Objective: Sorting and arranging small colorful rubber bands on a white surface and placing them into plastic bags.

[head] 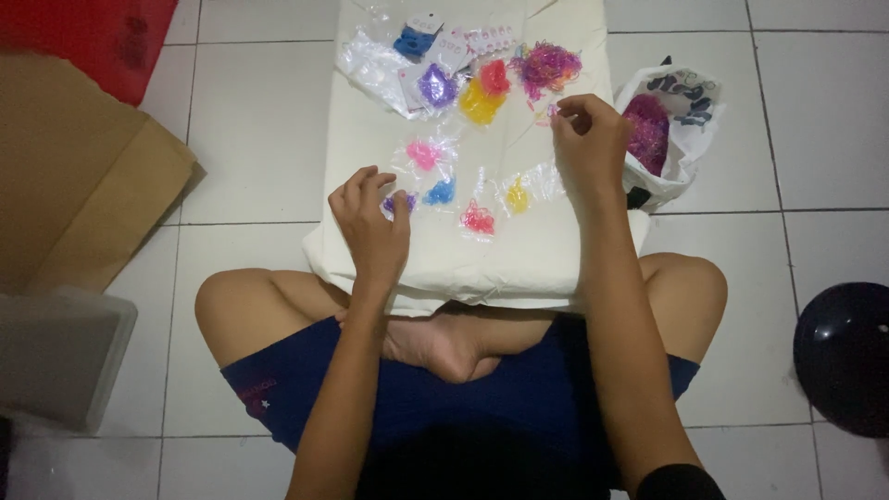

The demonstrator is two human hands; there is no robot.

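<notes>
I sit cross-legged on a tiled floor with a cream cushion (482,250) across my legs. My left hand (370,218) rests on it, fingertips pinching a small clear packet of purple elastic bands (401,201). My right hand (586,139) is raised near the cushion's right side, fingers pinched on a tiny pink band (553,111). Between the hands lie small packets of pink (423,154), blue (440,193), red (478,220) and yellow bands (517,196). Farther away sit loose heaps: purple (436,85), yellow (479,104), red (494,76) and mixed pink-purple (548,67).
A white plastic bag (681,111) holding magenta bands stands on the floor at the cushion's right. Cardboard (74,167) and a grey box (60,356) lie at left, a red sheet (93,37) at top left. A black rounded object (845,356) sits at lower right.
</notes>
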